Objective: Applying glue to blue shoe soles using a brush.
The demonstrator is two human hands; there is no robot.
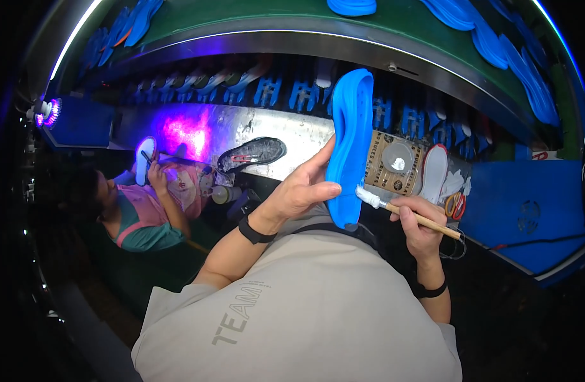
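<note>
My left hand grips a blue shoe sole by its edge, thumb across the near part, and holds it nearly upright above the bench. In my right hand is a brush with a wooden handle, its fingers closed round it. White-coated bristles touch or almost touch the sole's right edge near its lower end; I cannot tell which. Beyond the brush, a round dish with white stuff in it stands on a printed cardboard piece.
A dark shoe sole lies on the metal bench. On the right are a white sole with red edging and orange-handled scissors. Several blue soles rest on the green belt. A co-worker sits at left.
</note>
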